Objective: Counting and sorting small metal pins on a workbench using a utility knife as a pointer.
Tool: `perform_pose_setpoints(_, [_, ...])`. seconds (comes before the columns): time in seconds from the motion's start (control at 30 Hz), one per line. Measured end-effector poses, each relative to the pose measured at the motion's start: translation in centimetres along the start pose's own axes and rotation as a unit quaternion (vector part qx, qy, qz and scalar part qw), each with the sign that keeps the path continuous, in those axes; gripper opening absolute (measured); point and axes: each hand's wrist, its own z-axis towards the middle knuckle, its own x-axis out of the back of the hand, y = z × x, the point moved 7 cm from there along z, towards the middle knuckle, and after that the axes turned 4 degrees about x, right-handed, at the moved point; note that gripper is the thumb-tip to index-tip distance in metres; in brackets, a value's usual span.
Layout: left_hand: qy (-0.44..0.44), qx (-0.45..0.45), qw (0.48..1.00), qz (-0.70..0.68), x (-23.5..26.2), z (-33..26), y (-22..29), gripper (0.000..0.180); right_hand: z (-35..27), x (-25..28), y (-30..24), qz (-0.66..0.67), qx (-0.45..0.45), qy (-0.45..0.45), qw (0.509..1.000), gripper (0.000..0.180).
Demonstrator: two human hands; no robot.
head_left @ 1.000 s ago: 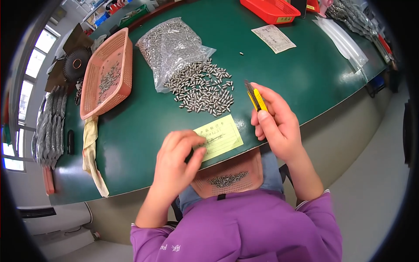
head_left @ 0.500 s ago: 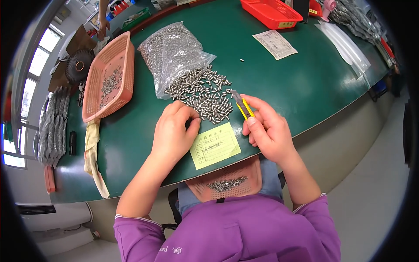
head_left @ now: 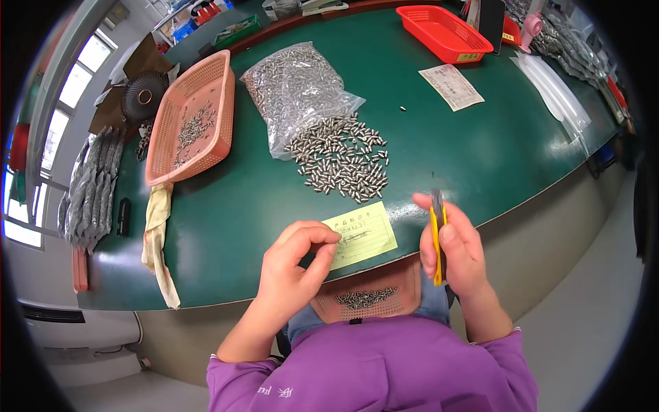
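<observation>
My right hand [head_left: 461, 247] grips a yellow box cutter [head_left: 437, 240] upright over the near edge of the green table, blade end pointing away from me. My left hand [head_left: 295, 264] has its thumb and forefinger curled together above the left part of a yellow paper card [head_left: 367, 237]. Whatever sits between those fingertips, if anything, is too small to make out. Beyond the card lies a loose heap of small metal pins [head_left: 347, 161]. It spills from the mouth of a clear plastic bag [head_left: 298, 82] full of the same pins.
Left of the bag, a pink basket [head_left: 223, 130] holds scattered pins. Another pink basket [head_left: 329, 309] with pins rests on my lap. A red tray [head_left: 439, 44], a paper slip [head_left: 453, 88] and clear plastic sleeves [head_left: 552, 93] lie at the far right. A cloth strip [head_left: 156, 226] hangs over the left edge.
Both hands have drawn back toward me, away from the pin heap. The box cutter has turned more upright. The view has shifted, and a person's arm at the far left is gone.
</observation>
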Motion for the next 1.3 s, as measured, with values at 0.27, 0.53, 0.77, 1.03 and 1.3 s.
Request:
perform_pose_setpoints(0.27, [0.009,-0.122,0.986,0.113,-1.6,-0.2,-0.2,0.018,-2.1,-3.9,-0.1,-0.373,-0.011,-0.081,0.924,0.057])
perform_pose_setpoints(0.53, [0.014,-0.092,0.978,0.185,-1.6,-1.0,-0.8,0.020,-2.2,-5.5,0.4,-0.470,0.053,-0.079,0.878,0.051])
perform_pose_setpoints(0.77, [0.021,-0.090,0.979,0.181,-1.4,-1.1,-0.8,0.020,-1.9,-6.6,0.0,-0.481,0.107,-0.084,0.866,0.045])
perform_pose_setpoints(1.03, [0.015,-0.074,0.983,0.166,-1.3,-1.0,-1.1,0.018,-1.7,-7.3,0.1,-0.486,0.086,-0.101,0.864,0.047])
perform_pose_setpoints(1.3, [-0.005,-0.069,0.986,0.152,-1.2,-0.5,-1.2,0.018,-1.4,-7.1,0.5,-0.476,0.052,-0.121,0.869,0.049])
